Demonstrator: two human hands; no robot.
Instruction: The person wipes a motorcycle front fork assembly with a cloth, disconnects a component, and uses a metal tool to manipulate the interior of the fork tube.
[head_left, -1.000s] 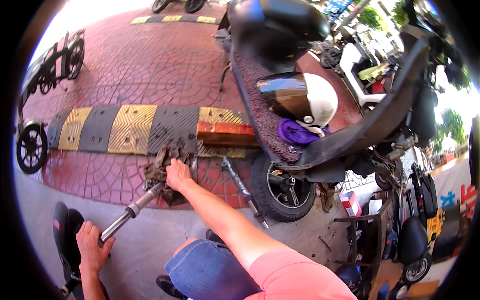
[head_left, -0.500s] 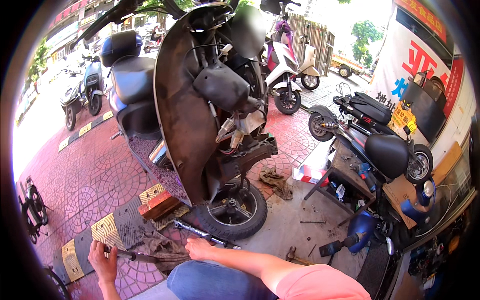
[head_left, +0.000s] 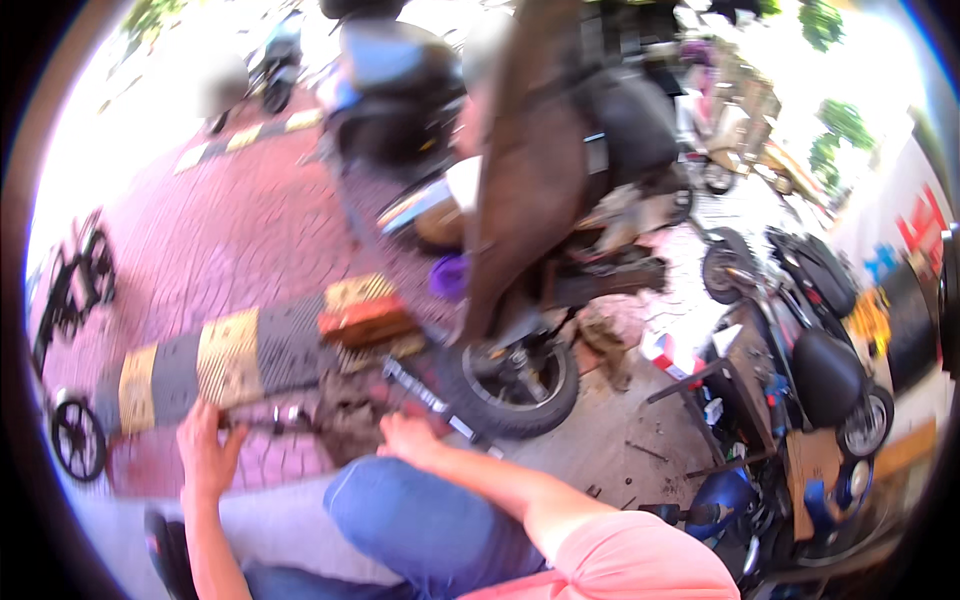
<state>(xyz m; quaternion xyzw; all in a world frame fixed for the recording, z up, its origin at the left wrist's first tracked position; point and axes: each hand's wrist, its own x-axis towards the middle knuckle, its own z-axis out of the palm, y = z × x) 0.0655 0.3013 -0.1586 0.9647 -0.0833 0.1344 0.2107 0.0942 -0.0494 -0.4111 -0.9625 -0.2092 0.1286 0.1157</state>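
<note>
My left hand (head_left: 207, 446) is at the lower left, thumb and fingers closed around the near end of a dark metal rod (head_left: 276, 421). The rod's far end, with a shiny part, points at a crumpled dirty rag (head_left: 347, 418) on the paving. Just beyond my raised knee is my right hand (head_left: 406, 438), its fingers curled; motion blur hides what, if anything, they hold. A silver shock-absorber-like tube (head_left: 424, 392) lies past it, beside the front wheel (head_left: 515, 388) of a partly stripped scooter, whose brown-black front panel (head_left: 530, 190) stands above.
A reddish block (head_left: 366, 320) lies on the yellow-and-black ramp strip (head_left: 229, 353) near the scooter. To the right are a low metal bench (head_left: 741, 385), a tilted small electric bike (head_left: 828, 370) and a blue rounded part (head_left: 722, 498). A small bicycle (head_left: 78, 440) stands far left.
The view has swung left and blurred, shifting the scooter rightward in the picture. My left hand has moved left relative to the rag, with the rod; my right hand stays close to my knee.
</note>
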